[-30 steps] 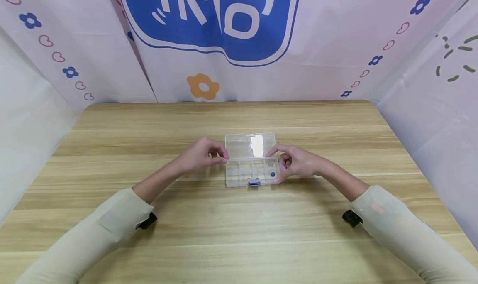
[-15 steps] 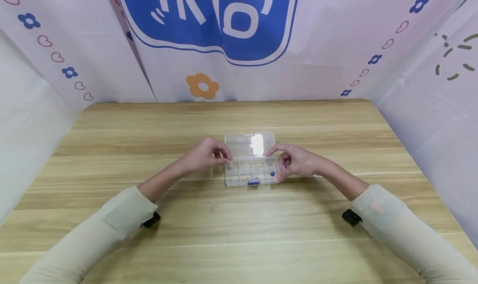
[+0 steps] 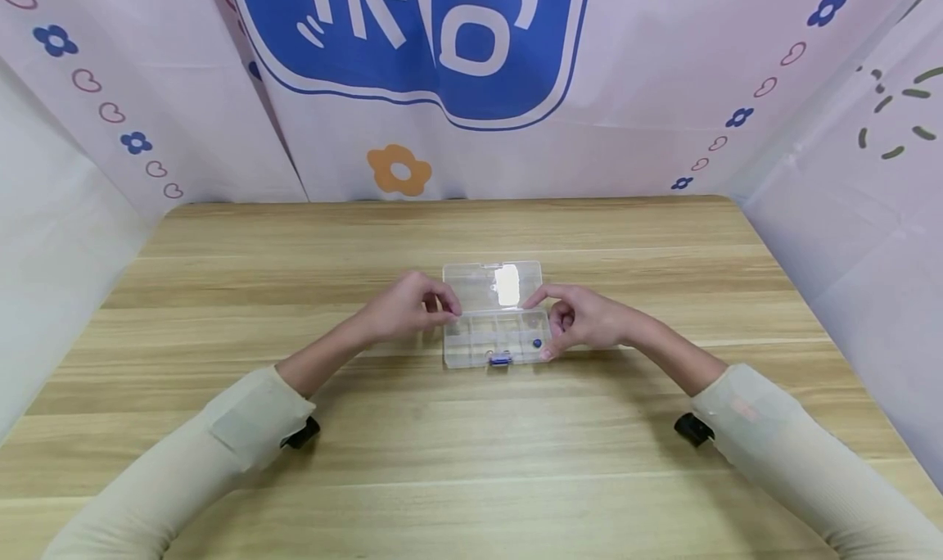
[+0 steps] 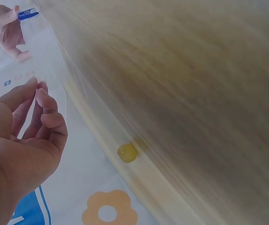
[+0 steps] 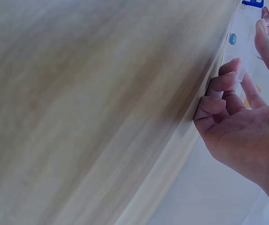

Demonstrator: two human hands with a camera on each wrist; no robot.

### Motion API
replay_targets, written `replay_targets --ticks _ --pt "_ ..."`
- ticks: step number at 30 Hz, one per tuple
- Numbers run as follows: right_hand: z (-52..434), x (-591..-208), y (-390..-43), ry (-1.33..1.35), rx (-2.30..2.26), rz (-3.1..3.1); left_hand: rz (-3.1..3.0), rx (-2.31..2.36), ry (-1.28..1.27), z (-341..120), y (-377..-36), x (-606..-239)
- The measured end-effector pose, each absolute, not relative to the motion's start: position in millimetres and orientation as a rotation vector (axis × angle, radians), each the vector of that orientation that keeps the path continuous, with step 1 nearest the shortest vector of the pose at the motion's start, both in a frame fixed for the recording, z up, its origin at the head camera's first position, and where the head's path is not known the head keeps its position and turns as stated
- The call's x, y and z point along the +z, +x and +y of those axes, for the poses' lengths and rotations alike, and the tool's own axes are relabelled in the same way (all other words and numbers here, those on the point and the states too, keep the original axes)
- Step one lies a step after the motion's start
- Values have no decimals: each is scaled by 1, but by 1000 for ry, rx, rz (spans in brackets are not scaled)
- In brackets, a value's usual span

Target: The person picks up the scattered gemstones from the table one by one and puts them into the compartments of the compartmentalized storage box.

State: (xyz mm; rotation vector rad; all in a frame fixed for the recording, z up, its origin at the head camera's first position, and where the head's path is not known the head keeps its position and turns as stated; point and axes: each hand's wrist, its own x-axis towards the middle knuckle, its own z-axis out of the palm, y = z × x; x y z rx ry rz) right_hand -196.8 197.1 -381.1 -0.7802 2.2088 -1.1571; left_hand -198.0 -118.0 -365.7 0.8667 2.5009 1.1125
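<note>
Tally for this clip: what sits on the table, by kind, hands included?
Clear compartment box, lid open: 1
Blue clip-like piece at the box's front edge: 1
Blue bead in the box: 1
Hands at the box: 2, left hand and right hand
Total: 5

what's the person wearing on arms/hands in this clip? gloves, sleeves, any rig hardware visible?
No gloves: the left hand and the right hand are bare. Both arms wear long, close-fitting cream sleeves, left sleeve and right sleeve, each ending short of the wrist. A small black device sticks out under the left cuff and another black device under the right cuff. No rings or watch show.
</note>
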Motion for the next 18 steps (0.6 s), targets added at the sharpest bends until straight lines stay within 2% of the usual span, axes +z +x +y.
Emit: replay_targets --ticks 18 --pt "196 -380 -196 -767 -1157 2200 2561 1154 862 -140 -192 -363"
